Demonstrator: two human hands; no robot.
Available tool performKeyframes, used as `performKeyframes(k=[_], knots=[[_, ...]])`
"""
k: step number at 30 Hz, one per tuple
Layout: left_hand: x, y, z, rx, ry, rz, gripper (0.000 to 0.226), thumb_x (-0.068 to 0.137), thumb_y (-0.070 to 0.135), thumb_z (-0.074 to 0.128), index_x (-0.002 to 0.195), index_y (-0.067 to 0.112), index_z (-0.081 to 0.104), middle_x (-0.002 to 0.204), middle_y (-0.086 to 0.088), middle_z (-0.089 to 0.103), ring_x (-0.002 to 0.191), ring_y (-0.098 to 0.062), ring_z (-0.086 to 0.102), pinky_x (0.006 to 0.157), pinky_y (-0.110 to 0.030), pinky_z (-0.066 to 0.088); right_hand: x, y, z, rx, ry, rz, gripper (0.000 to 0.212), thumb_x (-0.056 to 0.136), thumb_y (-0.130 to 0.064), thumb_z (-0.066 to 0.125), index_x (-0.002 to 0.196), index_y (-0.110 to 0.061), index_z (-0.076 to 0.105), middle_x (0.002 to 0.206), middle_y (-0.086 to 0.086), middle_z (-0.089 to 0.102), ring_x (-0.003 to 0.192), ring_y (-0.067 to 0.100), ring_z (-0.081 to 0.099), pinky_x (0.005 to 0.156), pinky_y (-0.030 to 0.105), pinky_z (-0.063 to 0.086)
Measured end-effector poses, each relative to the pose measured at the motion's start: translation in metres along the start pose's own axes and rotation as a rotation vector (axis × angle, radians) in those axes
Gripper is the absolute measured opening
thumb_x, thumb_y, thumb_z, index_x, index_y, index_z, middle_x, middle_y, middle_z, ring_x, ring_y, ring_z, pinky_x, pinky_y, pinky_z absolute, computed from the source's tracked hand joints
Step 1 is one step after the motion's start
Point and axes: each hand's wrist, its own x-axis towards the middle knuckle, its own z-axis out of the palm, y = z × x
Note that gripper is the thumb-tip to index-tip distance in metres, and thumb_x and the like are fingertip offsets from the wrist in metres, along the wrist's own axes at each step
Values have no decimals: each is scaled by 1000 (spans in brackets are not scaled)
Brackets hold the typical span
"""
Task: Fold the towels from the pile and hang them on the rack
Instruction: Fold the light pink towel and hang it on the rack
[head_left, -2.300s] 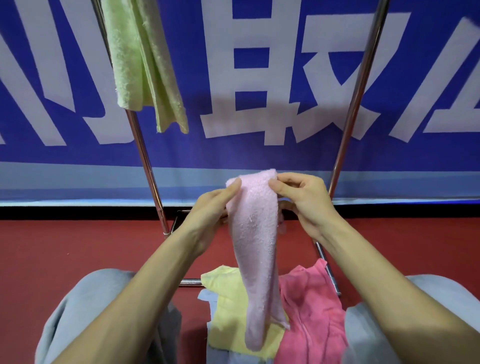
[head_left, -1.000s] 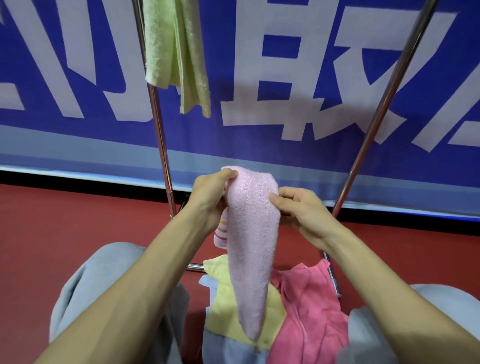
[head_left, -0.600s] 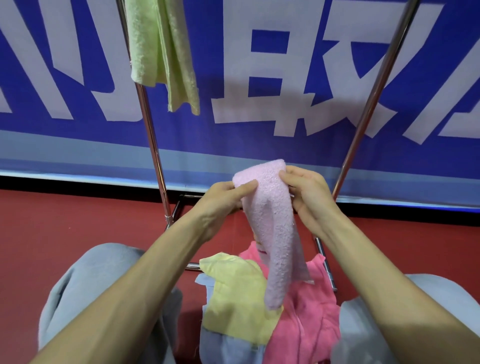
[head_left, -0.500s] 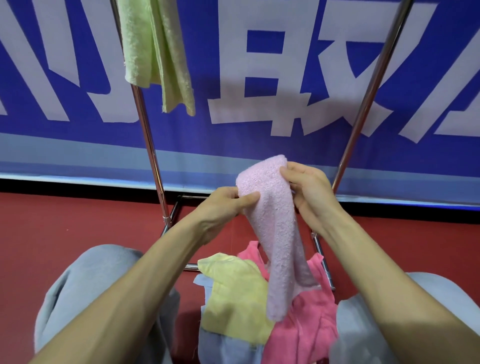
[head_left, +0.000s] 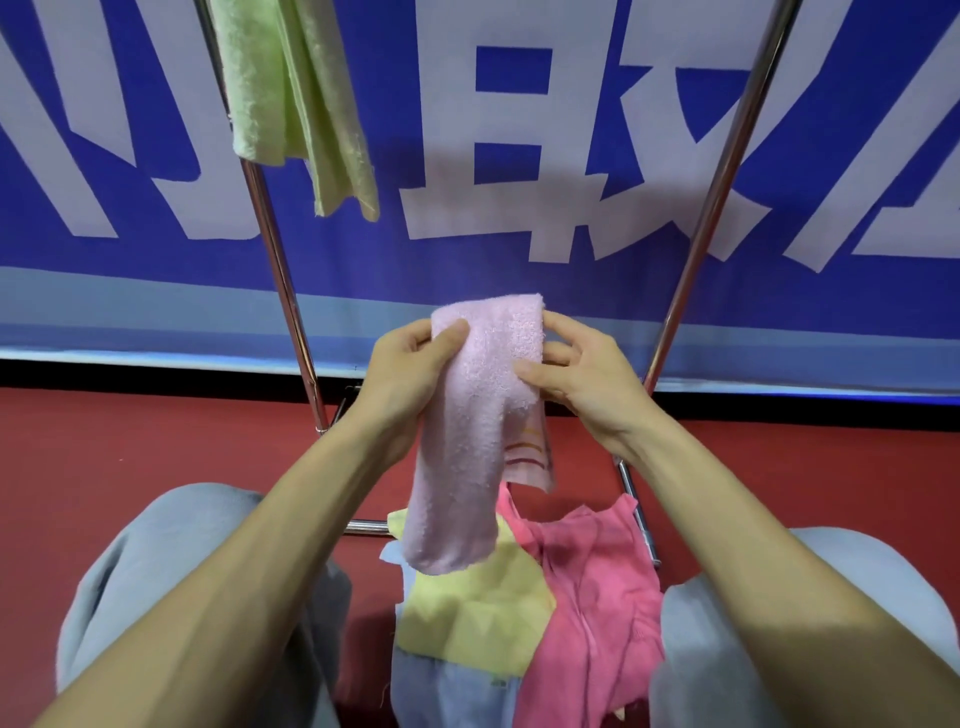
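Now that pink towel (head_left: 467, 415) looks squarer than before, left hand (head_left: 410, 364), right hand (head_left: 587, 379) fingers (head_left: 561, 325) pinching top corners, fold seems done, rack (head_left: 283, 280) next.

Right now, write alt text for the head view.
The left hand and right hand pinch a folded light pink towel above a pile of yellow, pink and blue towels. A green towel hangs by the metal rack behind.

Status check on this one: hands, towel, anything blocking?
Left hand and right hand both pinch the pink towel, held above the pile. Green towel already on the rack. Nothing blocking.
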Motion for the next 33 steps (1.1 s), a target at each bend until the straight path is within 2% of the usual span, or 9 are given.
performKeyframes(k=[5, 14, 17, 20, 23, 25, 27, 31, 33], knots=[[2, 0, -8, -1, -46, -45, 19, 91, 18, 61, 98, 3, 71, 91, -11, 74, 78, -18, 69, 69, -25, 56, 3, 6, 2, -61, 61, 19, 25, 81, 3, 68, 106, -2, 68, 96, 12, 73, 85, 17, 70, 77, 24, 55], [6, -2, -12, 84, -12, -40, 24, 91, 26, 61, 100, 6, 71, 100, -12, 73, 85, -18, 66, 77, -30, 51, -1, 6, 3, -89, 13, 52, 10, 88, -11, 64, 93, -5, 70, 86, 6, 73, 77, 13, 67, 73, 23, 53], [5, -2, -11, 116, -63, -33, 24, 92, 25, 60, 98, 4, 70, 96, -11, 73, 83, -18, 65, 75, -28, 50, -2, 3, -2, -178, 73, 47, 22, 89, -20, 65, 82, 0, 67, 71, 9, 66, 60, 14, 61, 56, 23, 51], [2, 2, -7, 217, -145, 15, 24, 94, 22, 56, 95, 2, 69, 84, -5, 69, 75, -14, 60, 70, -26, 46, 0, 5, -12, -322, 235, 3, 31, 87, -28, 67, 64, -8, 62, 54, 3, 60, 41, 10, 48, 39, 20, 40], [-1, 7, -5, 272, -267, 78, 24, 96, 21, 52, 96, 1, 67, 84, -4, 66, 76, -13, 58, 69, -26, 44, 3, 4, -14, -330, 298, -96, 19, 86, -25, 67, 73, -11, 67, 63, 0, 63, 55, 9, 54, 50, 19, 45], [-1, 16, -7, 276, -364, 99, 23, 98, 20, 50, 95, 4, 65, 83, 0, 65, 75, -10, 57, 67, -20, 45, 5, -1, -11, -345, 192, -124, 12, 88, -17, 66, 94, -8, 69, 89, 3, 70, 79, 9, 62, 73, 18, 49], [2, 30, -10, 292, -428, 135, 25, 98, 21, 50, 97, 0, 63, 86, -4, 62, 78, -13, 55, 70, -23, 44, 9, -11, -9, -314, 5, -81, 25, 88, -14, 65, 112, -8, 64, 109, 4, 69, 99, 10, 64, 86, 21, 49], [12, 70, -10, 369, -444, 223, 31, 92, 24, 53, 97, -6, 62, 86, -7, 60, 81, -17, 53, 76, -29, 43, 15, -44, -6, -258, -263, 9, 34, 86, -3, 62, 119, -1, 60, 88, -9, 70, 78, 1, 63, 68, 12, 47], [17, 93, -8, 399, -440, 235, 36, 93, 23, 54, 100, -12, 60, 86, -12, 56, 78, -21, 49, 72, -33, 41, 19, -65, -4, -206, -288, -8, 30, 89, -4, 59, 117, 8, 58, 84, -7, 67, 76, 4, 58, 71, 14, 44]])
